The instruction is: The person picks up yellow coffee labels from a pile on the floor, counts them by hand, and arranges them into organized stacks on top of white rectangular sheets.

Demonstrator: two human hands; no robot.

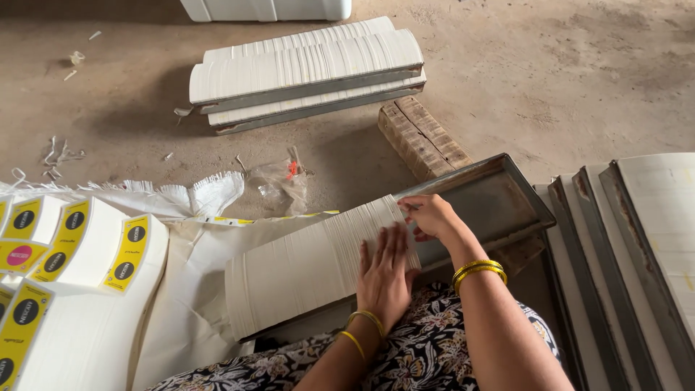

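Fingers of the left hand (384, 279) lie flat and spread on a curved stack of white paper blanks (311, 264) filling a metal tray (499, 199) on the lap, while the right hand (431, 216) pinches the stack's far end.

Under the left hand (384, 279) lies a curved stack of white paper blanks (311, 264), matt, its top finely ribbed by the many thin edges. The right hand (431, 216) pinches the stack's far end, just where it meets a dull grey metal tray (499, 195), scuffed and rust-stained along the rim. Both wrists carry glossy yellow bangles (478, 269). Beyond the grip, a rough brown wooden block (422, 137) sits on dusty, matt concrete floor (565, 80). Left of the grip, woven white sacking (192, 195) frays at its edge, beside printed paper blanks (79, 246) with smooth yellow patches.
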